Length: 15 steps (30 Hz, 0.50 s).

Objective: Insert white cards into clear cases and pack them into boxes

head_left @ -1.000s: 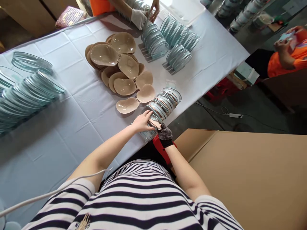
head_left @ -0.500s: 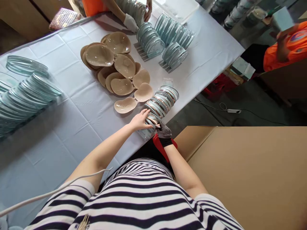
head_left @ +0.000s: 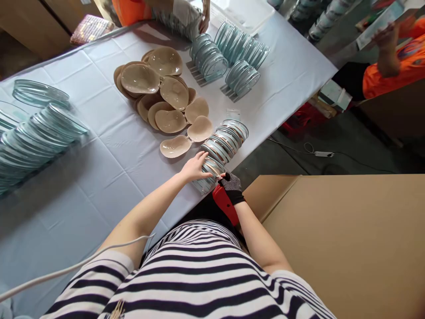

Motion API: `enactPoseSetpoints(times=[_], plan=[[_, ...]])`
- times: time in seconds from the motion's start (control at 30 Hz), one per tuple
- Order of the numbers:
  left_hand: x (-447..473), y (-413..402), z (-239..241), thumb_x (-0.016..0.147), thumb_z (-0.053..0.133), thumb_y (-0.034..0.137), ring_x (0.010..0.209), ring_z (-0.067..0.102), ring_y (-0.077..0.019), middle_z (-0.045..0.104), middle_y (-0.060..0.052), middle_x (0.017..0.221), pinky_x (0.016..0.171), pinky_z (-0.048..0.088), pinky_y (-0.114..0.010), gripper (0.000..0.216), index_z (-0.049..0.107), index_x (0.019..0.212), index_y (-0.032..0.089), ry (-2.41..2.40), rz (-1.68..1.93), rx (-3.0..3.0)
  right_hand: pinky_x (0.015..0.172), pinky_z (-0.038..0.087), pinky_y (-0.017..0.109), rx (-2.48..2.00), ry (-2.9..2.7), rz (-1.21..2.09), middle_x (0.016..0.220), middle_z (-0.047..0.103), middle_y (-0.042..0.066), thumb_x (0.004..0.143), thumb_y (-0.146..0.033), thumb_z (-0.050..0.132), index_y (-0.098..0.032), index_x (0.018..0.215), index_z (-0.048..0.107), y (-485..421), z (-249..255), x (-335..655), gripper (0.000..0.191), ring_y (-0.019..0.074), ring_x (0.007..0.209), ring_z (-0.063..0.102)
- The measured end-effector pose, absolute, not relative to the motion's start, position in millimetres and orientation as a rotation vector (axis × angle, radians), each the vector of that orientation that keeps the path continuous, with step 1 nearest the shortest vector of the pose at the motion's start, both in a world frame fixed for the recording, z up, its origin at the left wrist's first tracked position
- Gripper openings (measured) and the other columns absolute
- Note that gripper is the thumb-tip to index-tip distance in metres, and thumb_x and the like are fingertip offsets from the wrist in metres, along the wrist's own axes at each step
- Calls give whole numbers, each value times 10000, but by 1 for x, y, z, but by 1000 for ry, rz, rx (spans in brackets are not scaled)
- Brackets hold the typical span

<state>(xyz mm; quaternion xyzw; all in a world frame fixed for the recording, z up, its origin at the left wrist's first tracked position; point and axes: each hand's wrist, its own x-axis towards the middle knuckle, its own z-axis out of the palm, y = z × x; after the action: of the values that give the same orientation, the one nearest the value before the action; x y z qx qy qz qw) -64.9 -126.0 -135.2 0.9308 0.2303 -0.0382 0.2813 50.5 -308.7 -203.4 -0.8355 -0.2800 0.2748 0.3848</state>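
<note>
While the largest entry is a long table under a creased white cloth (head_left: 292,66), second comes a plain brown cardboard box (head_left: 348,239) beside its near edge, at lower right. Third: a black-and-white striped short-sleeved shirt (head_left: 192,274), worn by the person.

Next, a leaning stack of clear, rounded, blue-tinted plastic containers (head_left: 43,141), at the table's left. Then a heap of glossy beige paired cups (head_left: 171,91), overlapping, mid-table. Beyond it, to the right, rows of clear, rounded plastic cases (head_left: 244,44), on edge, near a translucent white tray (head_left: 244,13).

Then a row of clear, rounded plastic cases with pale and coppery contents (head_left: 226,141), along the near edge, right of the heap. Below its near end, a smooth red object (head_left: 226,204), partly hidden.

Left hand (head_left: 192,169): bare, fingers and thumb spread, touching the clear case (head_left: 213,166) at the row's near end; firmness of hold cannot be told. Right hand (head_left: 231,184): dark dotted glove, fingertips exposed, fingers bent at the case's lower edge; whether they grip it cannot be told.

Smallest: a clear flat packet (head_left: 233,114), just beyond the row.
</note>
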Motion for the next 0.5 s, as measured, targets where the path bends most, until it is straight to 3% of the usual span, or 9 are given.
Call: enactPoseSetpoints(times=[0.27,0.5], plan=[[-67,-128,-137,689,759,558,1328,493,-354,293,-144,1591,1068,428,-409,1019,297,1534,223,633,-109,2491,744,482,293,-2314,-697,387,844,730,67,877,-405,517,-197,803,656,-300,-205,28,261,204,793,655],[-69,-127,-137,696,750,556,1325,499,-351,293,-146,1589,1069,434,-420,1019,282,1539,227,661,-100,2469,694,400,259,-2516,-1032,392,892,738,84,938,-382,490,-185,918,693,-295,-192,36,283,201,800,648]])
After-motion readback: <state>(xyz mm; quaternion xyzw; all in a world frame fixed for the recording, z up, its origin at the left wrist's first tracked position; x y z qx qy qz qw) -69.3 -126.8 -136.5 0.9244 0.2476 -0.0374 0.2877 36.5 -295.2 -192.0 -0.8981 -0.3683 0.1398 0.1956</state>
